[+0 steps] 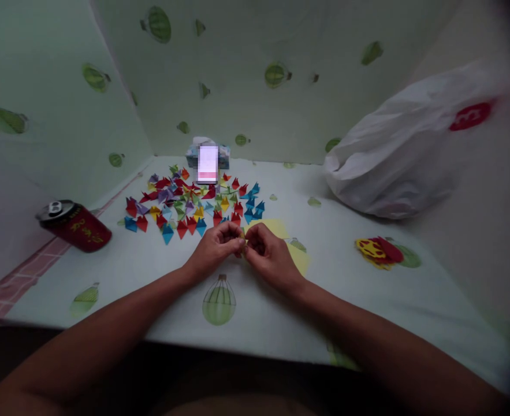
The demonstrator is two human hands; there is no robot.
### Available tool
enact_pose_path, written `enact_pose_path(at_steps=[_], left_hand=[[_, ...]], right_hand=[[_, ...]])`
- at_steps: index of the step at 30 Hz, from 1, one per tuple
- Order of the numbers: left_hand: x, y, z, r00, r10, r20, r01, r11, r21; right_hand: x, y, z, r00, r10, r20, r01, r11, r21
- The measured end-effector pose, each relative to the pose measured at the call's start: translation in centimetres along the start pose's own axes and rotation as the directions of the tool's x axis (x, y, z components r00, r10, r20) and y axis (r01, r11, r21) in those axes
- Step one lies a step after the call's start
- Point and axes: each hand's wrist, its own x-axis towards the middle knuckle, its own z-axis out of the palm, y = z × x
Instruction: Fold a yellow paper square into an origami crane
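1. Where the two hands meet at the near middle of the table (367, 300), a small yellowish paper piece (242, 238) sits pinched between their fingertips; it is mostly hidden, so its shape and long axis cannot be made out, though it looks like a folded scrap.
2. From the left comes the left hand (217, 245), fingers curled and closed on the paper piece; from the right comes the right hand (268, 254), likewise closed on it. Both touch the piece, neither clearly nearer, and the piece lies right at the fingertips of each, just above the table.
3. Just beyond and under the right hand lies a flat yellow paper sheet (296, 254).
4. Farther off, a spread of folded paper figures (194, 205) in red, blue, yellow, green and purple fans across the table, its near edge just beside the left hand.
5. Behind that spread stands a tissue box (192, 155) against the far wall.
6. At the left a red can (75, 225) lies on its side.
7. To the right rest a small pile of red and yellow paper cutouts (378, 250) and, farther back, a white plastic bag (410, 150).
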Motion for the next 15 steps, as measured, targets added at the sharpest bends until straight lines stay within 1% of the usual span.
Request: enact_pose_path(at_steps=[4, 7, 10, 15], left_hand=[[-0.08, 0.1, 0.07, 1.0, -0.004, -0.013, 0.004, 1.0, -0.002], [-0.21, 0.21, 0.17, 1.0, -0.014, 0.003, 0.014, 1.0, -0.014], [-0.28, 0.27, 0.22, 0.999, -0.036, 0.014, 0.037, 0.998, -0.042], [-0.19, 0.17, 0.1, 0.995, -0.081, 0.053, 0.084, 0.995, -0.057]], right_hand=[[0.16, 0.26, -0.11, 0.999, 0.039, 0.0, -0.039, 0.998, 0.055], [0.43, 0.52, -0.3, 0.997, 0.074, 0.022, -0.077, 0.982, 0.171], [0.68, 0.68, -0.48, 0.995, 0.074, 0.066, -0.089, 0.961, 0.263], [0.89, 0.74, -0.71, 0.996, 0.048, 0.08, -0.066, 0.969, 0.237]])
